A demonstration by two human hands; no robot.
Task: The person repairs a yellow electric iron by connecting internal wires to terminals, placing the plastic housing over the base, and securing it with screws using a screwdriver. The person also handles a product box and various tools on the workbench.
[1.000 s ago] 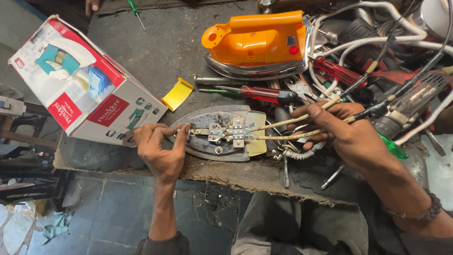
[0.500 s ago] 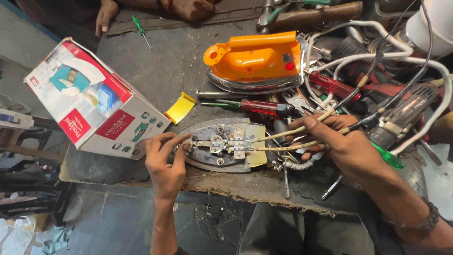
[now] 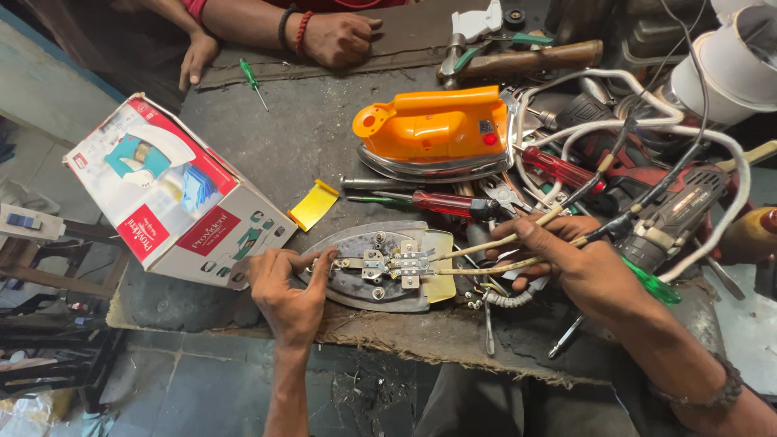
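Nearest the edge of the surface (image 3: pixel 267 154), the left hand (image 3: pixel 285 291) rests on the pointed end of an iron base plate (image 3: pixel 380 267), fingers curled onto its rim and pinning it down. The plate lies flat with its metal fittings facing up, between the two hands.

The right hand (image 3: pixel 579 263) is closed in a pinch on two pale wires (image 3: pixel 477 257) that run from its fingertips to the fittings at the middle of the plate. A coiled spring piece (image 3: pixel 508 299) lies just under this hand, with small screws beside it.

Just beyond the left hand sits a red and white cardboard box (image 3: pixel 174 198), tilted, one corner near the knuckles. A yellow scrap (image 3: pixel 314 204) lies between box and plate.

Beyond the plate, a red-handled screwdriver (image 3: pixel 441 202) lies flat, and behind it stands an orange iron body (image 3: pixel 433 129). Beyond the right hand, a tangle of white and black cables (image 3: pixel 639 146), a power drill (image 3: pixel 676 214) and mixed tools crowds the surface.

At the far edge, another person's hands (image 3: pixel 340 36) rest on the surface, a small green screwdriver (image 3: pixel 252 81) near them, and a wooden-handled hammer (image 3: pixel 526 58) to the side.
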